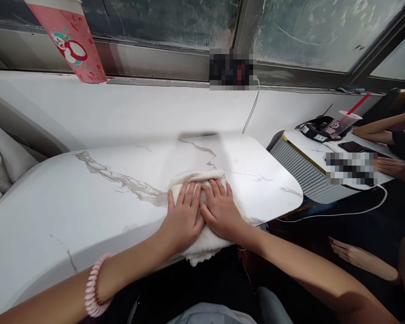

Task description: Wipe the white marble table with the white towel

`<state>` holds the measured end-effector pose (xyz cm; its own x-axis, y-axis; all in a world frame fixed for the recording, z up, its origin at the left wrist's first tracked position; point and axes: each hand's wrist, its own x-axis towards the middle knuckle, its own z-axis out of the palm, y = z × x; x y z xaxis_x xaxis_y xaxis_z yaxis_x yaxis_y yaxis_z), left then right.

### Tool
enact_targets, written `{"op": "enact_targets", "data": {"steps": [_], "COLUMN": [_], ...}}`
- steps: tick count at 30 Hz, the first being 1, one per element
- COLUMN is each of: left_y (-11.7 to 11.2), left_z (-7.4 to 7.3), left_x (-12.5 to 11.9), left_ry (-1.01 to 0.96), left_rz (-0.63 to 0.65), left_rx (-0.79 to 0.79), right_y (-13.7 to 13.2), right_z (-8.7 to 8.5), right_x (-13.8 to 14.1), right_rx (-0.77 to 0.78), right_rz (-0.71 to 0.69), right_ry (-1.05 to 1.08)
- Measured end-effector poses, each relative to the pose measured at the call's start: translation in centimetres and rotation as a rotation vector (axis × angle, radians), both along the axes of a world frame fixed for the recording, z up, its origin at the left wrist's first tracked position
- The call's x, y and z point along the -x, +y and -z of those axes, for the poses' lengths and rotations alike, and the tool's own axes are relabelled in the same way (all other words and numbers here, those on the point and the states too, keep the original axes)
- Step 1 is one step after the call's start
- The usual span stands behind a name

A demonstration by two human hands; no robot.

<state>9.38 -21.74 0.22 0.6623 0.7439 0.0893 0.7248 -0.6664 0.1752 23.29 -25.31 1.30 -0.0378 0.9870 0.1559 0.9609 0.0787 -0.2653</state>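
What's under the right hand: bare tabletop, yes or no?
No, the right hand lies on the white cloth, beside the left hand.

The tabletop (121,216) leaves room either side of the cloth (207,239), wall (148,110) blocking beyond.

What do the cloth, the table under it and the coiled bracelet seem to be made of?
Cloth: soft fabric, perhaps terry, from its fuzzy edge.
Table: smooth, reflective, veined like marble; real stone or print, unclear.
Bracelet: pink coils with a slight sheen, probably plastic.
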Motion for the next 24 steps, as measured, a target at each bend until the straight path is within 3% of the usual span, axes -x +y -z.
{"op": "enact_targets", "data": {"steps": [4,14,24], "left_y": [4.0,16.3,23.0], "left_z": [-0.4,-0.7,-0.8], "left_x": [0.0,-1.3,-2.1], "left_ry": [0.015,-0.003,-0.052], "left_rz": [-0.04,-0.053,-0.102], "left_rx": [0.035,0.039,0.027], "right_y": [4.1,16.2,23.9], "right_z": [-0.1,0.6,0.8], "right_x": [0.2,-0.3,-1.0], "right_rx": [0.018,-0.061,-0.099], "right_rz": [0.006,0.114,0.106], "right_ry": [0.046,0.179,0.203]}}
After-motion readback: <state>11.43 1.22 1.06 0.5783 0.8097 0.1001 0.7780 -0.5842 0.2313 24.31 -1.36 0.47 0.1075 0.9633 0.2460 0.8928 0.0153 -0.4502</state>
